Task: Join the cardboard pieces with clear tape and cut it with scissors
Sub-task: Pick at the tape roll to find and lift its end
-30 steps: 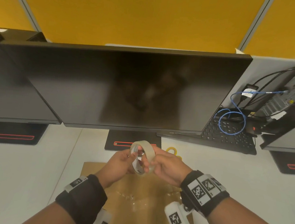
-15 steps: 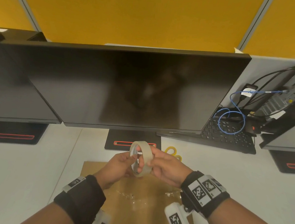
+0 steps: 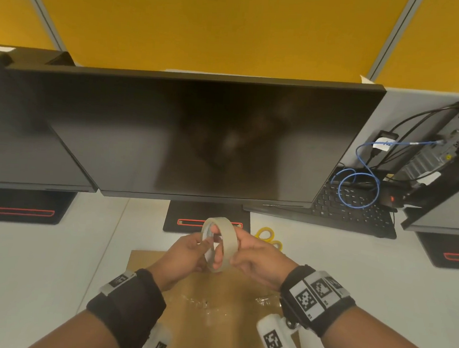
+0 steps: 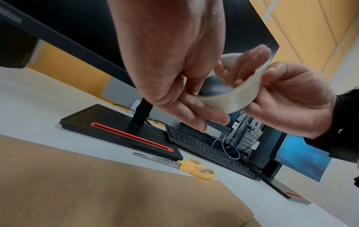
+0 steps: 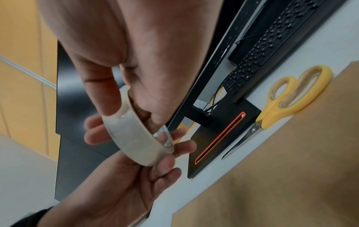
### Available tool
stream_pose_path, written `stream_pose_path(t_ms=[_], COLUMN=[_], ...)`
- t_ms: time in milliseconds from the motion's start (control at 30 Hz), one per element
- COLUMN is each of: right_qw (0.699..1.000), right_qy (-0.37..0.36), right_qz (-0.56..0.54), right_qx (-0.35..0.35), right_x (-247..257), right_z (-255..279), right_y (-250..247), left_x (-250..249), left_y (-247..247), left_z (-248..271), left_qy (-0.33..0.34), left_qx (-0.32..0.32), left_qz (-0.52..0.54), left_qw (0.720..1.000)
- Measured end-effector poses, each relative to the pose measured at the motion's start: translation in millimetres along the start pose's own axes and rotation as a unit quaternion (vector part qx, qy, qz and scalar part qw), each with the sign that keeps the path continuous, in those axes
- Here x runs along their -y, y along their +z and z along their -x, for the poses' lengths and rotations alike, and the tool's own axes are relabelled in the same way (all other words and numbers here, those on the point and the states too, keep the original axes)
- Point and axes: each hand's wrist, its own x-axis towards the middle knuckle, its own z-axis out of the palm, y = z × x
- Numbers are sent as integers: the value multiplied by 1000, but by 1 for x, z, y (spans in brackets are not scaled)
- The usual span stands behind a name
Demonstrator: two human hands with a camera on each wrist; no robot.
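Note:
A roll of clear tape (image 3: pixel 224 242) (image 4: pixel 233 95) (image 5: pixel 134 138) is held upright in the air above the brown cardboard (image 3: pixel 217 310) (image 4: pixel 97 192) (image 5: pixel 281 169). My left hand (image 3: pixel 189 255) (image 4: pixel 174 79) (image 5: pixel 136 167) cradles its lower left rim with curled fingers. My right hand (image 3: pixel 254 258) (image 4: pixel 285 98) (image 5: pixel 124 86) pinches the right side, thumb on the outer face and fingers through the core. Yellow-handled scissors (image 3: pixel 268 236) (image 4: pixel 186 166) (image 5: pixel 287 98) lie closed on the desk past the cardboard's far right corner. Crumpled clear tape (image 3: pixel 204 303) sits on the cardboard.
A large black monitor (image 3: pixel 198 135) stands just behind my hands, its base (image 3: pixel 186 217) beside the scissors. A black keyboard (image 3: pixel 351 213), blue cable (image 3: pixel 359 184) and a computer case (image 3: pixel 449 152) are at the right. More monitors flank both sides on the white desk (image 3: pixel 37 263).
Both hands have turned the tape roll slightly while keeping it at the same spot; the view has hardly shifted.

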Motion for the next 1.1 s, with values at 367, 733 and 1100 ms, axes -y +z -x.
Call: stream_pose_path(t_ms=[367,733,1100], right_qw=[998,999,999], right_qy=[23,13,0], right_qz=[47,19,1], right_qx=[-43,-24,-32], right_x=[1,2,12], right_z=[0,1,-1], right_y=[1,2,2], left_x=[8,2,-1], left_y=[-3,-4,-6], left_z=[-1,-6,-4], left_qy=[167,158,141], left_qx=[-103,-177,-122], left_qz=[-273,-226,-111], left_qw=[942,945,976])
